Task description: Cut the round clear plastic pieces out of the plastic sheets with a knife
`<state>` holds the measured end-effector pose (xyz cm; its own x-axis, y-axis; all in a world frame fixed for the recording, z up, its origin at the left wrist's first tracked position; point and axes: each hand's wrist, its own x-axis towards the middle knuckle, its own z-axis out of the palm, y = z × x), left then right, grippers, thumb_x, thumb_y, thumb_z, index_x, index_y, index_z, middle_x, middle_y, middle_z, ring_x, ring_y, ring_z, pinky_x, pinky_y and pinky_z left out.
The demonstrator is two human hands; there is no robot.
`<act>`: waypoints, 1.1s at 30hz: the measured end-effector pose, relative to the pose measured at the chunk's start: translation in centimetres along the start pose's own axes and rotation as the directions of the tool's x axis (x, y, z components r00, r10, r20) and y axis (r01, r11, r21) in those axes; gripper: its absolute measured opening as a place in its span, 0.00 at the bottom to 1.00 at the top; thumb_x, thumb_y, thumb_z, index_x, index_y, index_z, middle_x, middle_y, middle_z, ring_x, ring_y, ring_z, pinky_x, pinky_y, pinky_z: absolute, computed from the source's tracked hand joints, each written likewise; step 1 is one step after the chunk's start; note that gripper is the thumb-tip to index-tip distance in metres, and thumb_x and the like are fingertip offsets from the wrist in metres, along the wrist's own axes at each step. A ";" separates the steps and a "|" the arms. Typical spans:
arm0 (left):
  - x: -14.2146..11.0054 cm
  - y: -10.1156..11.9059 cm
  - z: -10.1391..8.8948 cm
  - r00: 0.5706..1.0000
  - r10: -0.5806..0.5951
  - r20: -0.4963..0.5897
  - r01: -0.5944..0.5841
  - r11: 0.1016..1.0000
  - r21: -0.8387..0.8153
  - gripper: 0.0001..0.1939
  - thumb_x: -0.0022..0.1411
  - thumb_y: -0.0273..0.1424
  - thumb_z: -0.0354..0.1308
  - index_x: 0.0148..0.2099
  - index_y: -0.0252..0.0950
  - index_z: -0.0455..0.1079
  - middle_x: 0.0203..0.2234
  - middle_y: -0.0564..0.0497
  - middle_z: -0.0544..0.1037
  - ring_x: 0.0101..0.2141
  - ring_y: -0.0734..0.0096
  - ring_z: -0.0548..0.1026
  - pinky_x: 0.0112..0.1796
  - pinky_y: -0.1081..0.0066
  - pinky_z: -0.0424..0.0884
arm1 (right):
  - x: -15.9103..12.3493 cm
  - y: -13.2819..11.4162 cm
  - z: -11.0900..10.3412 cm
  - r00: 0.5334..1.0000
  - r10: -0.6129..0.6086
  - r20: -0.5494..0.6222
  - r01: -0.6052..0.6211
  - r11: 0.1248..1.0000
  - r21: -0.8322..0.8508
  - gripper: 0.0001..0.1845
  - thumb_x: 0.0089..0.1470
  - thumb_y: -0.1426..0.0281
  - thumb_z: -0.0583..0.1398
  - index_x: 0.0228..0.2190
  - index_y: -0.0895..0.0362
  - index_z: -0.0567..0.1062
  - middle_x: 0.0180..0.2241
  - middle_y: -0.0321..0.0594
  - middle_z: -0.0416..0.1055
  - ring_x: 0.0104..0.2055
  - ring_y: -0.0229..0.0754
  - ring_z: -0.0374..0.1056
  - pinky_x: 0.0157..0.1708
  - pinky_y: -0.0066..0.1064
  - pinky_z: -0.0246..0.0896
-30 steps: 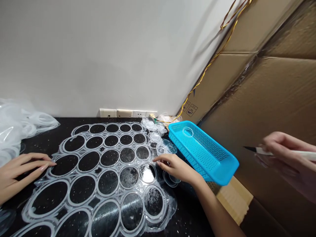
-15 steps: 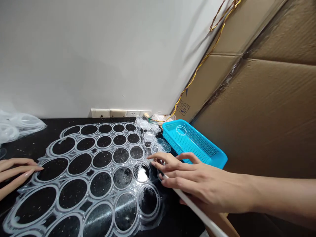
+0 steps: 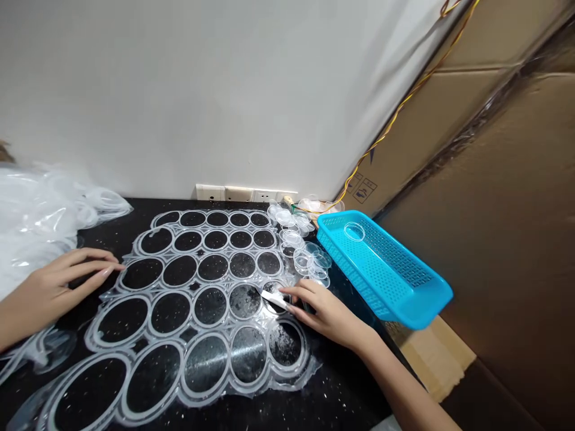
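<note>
The right hand [image 3: 326, 314] grips a slim white-handled craft knife [image 3: 275, 299] inside a ring of the clear plastic cutout sheet [image 3: 183, 354] on the black speckled countertop [image 3: 350, 383], while the relaxed, empty left hand [image 3: 67, 278] rests at the sheet's edge.

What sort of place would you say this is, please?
It looks like a makeshift workroom for hand-trimming plastic parts: a moulded clear plastic sheet lies on a black counter, loose clear discs sit beside it, and a blue perforated basket stands by large cardboard sheets.
</note>
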<state>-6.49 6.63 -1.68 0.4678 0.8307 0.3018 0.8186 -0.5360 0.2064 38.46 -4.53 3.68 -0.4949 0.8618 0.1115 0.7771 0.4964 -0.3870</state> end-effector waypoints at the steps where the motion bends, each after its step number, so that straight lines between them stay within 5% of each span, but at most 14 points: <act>1: 0.2 0.6 -0.4 0.999 -0.029 -0.030 0.027 0.998 -0.062 0.18 0.64 0.41 0.42 0.44 0.37 0.68 0.44 0.63 0.65 0.44 0.78 0.65 0.51 0.71 0.58 | 0.2 0.2 0.5 1.000 0.005 0.018 -0.005 1.000 0.017 0.16 0.60 0.67 0.51 0.49 0.54 0.67 0.36 0.43 0.69 0.38 0.42 0.66 0.37 0.33 0.64; 8: 2.0 7.8 -2.8 0.974 0.177 -0.141 -0.194 0.974 -0.120 0.12 0.64 0.33 0.46 0.42 0.36 0.70 0.39 0.56 0.69 0.41 0.74 0.66 0.47 0.70 0.61 | 2.7 -0.1 1.5 0.981 -0.044 0.187 0.074 0.984 -0.161 0.23 0.55 0.77 0.49 0.53 0.58 0.65 0.38 0.46 0.71 0.35 0.42 0.67 0.34 0.32 0.62; 10: 2.7 10.5 -2.9 0.970 0.220 -0.103 -0.236 0.955 -0.182 0.12 0.65 0.32 0.45 0.41 0.38 0.71 0.38 0.55 0.70 0.41 0.73 0.66 0.44 0.71 0.62 | 2.9 0.1 1.4 0.978 -0.065 0.197 0.081 0.994 -0.078 0.23 0.54 0.78 0.49 0.51 0.57 0.66 0.37 0.45 0.72 0.34 0.41 0.68 0.34 0.31 0.62; 13: 4.0 14.0 -3.0 0.963 0.268 -0.043 -0.269 0.923 -0.276 0.12 0.65 0.31 0.46 0.41 0.41 0.71 0.38 0.55 0.70 0.41 0.74 0.67 0.42 0.73 0.62 | 2.9 0.7 0.6 0.997 -0.037 0.063 0.021 0.970 0.242 0.17 0.54 0.76 0.51 0.43 0.56 0.73 0.33 0.41 0.74 0.32 0.38 0.68 0.33 0.30 0.62; 15: 5.1 15.9 -2.9 0.951 0.308 -0.025 -0.302 0.909 -0.286 0.13 0.66 0.32 0.44 0.42 0.41 0.71 0.38 0.54 0.70 0.41 0.73 0.67 0.41 0.72 0.63 | 2.8 1.3 0.1 0.992 0.112 -0.058 -0.063 0.835 0.547 0.13 0.54 0.72 0.52 0.38 0.55 0.74 0.31 0.40 0.75 0.31 0.37 0.68 0.32 0.30 0.63; 17: 6.0 17.5 -2.5 0.933 0.359 -0.014 -0.350 0.898 -0.265 0.13 0.66 0.33 0.44 0.43 0.41 0.70 0.39 0.52 0.70 0.40 0.72 0.67 0.40 0.71 0.64 | 2.9 1.9 -0.2 0.947 0.306 -0.097 -0.108 0.588 0.802 0.13 0.53 0.67 0.55 0.40 0.55 0.72 0.35 0.41 0.75 0.30 0.37 0.69 0.30 0.30 0.63; 20: 6.0 19.6 -1.3 0.879 0.478 0.002 -0.469 0.864 -0.184 0.14 0.65 0.32 0.44 0.43 0.40 0.71 0.35 0.51 0.71 0.34 0.72 0.69 0.35 0.71 0.65 | 3.3 2.8 0.1 0.872 0.486 -0.054 -0.108 0.299 0.948 0.16 0.47 0.61 0.62 0.37 0.57 0.70 0.37 0.44 0.75 0.27 0.36 0.69 0.26 0.28 0.61; 24: 3.3 21.5 1.1 0.865 0.502 0.006 -0.502 0.865 0.012 0.15 0.61 0.29 0.45 0.41 0.36 0.73 0.27 0.50 0.72 0.29 0.68 0.68 0.29 0.68 0.63 | 3.7 3.3 1.0 0.828 0.561 -0.032 -0.107 0.212 0.971 0.16 0.47 0.57 0.61 0.26 0.58 0.68 0.23 0.38 0.73 0.23 0.34 0.67 0.26 0.27 0.61; 28: 0.6 21.7 2.5 0.892 0.451 0.022 -0.448 0.880 0.158 0.19 0.63 0.33 0.43 0.47 0.35 0.72 0.28 0.48 0.74 0.31 0.64 0.68 0.33 0.63 0.61 | 3.8 3.0 1.4 0.815 0.577 -0.049 -0.068 0.180 0.981 0.18 0.51 0.57 0.57 0.35 0.59 0.73 0.23 0.36 0.69 0.23 0.33 0.64 0.25 0.26 0.59; 33: 0.4 21.3 2.6 0.924 0.382 0.025 -0.380 0.908 0.175 0.25 0.67 0.34 0.34 0.48 0.34 0.72 0.29 0.46 0.75 0.32 0.60 0.68 0.35 0.60 0.58 | 3.6 2.4 1.4 0.819 0.574 0.004 -0.137 0.190 0.972 0.17 0.50 0.59 0.59 0.39 0.57 0.74 0.26 0.37 0.68 0.26 0.34 0.63 0.27 0.27 0.61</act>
<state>12.07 -4.04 0.41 0.7532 0.5667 0.3341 0.6239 -0.7763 -0.0898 38.03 -0.42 1.83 0.0393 0.9902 -0.1340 -0.1628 -0.1260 -0.9786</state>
